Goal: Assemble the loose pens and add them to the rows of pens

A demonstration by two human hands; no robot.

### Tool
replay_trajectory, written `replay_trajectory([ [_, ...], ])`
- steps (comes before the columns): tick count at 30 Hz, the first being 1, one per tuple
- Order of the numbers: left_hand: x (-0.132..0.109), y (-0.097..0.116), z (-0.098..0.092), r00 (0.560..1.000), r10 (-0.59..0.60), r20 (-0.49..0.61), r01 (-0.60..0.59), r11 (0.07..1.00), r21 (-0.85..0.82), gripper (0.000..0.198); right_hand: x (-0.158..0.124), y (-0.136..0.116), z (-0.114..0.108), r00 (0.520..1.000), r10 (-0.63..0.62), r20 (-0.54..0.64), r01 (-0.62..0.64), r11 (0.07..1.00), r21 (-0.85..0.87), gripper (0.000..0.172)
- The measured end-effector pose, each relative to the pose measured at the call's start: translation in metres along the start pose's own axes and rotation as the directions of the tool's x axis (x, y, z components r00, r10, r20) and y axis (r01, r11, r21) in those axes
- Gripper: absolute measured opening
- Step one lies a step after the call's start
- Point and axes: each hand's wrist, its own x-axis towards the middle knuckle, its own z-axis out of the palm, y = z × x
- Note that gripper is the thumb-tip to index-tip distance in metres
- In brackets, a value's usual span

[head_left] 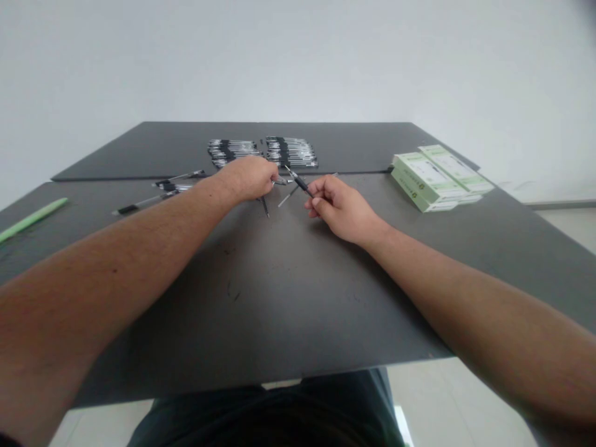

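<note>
My right hand [342,208] pinches a black-gripped gel pen [300,181] between thumb and fingers, its tip tilted up toward the far left. My left hand [254,176] is closed just left of that pen, over loose pen parts; what its fingertips hold is hidden. Below the left hand a dark pen piece with a pointed tip [266,207] slants toward me. A thin clear tube [287,197] lies between the hands, partly behind the held pen. Beyond them are two neat piles of clear-and-black pens, a left pile [233,148] and a right pile [293,152].
Green-and-white boxes [428,180] are stacked on the right of the dark table [279,310]. Loose pen parts [149,202] lie by my left forearm. A light green stick-like object [35,218] rests at the left edge. A pale wall stands behind the table.
</note>
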Motion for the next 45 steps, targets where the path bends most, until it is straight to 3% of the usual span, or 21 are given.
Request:
replay_trajectory([
  [14,-0.0035,0.0066,0.0056,0.987,-0.153,-0.046,0.15,0.987,-0.058,0.038,-0.0003,-0.0049,0.0006,1.0,-0.01,0.011,0.011,0.999,-0.046,0.014],
  [45,-0.0097,0.0083,-0.0033,0.998,-0.054,-0.017,0.052,0.996,-0.079,0.03,0.0013,-0.0017,0.0015,1.0,0.0,0.027,0.001,1.0,-0.029,0.019],
])
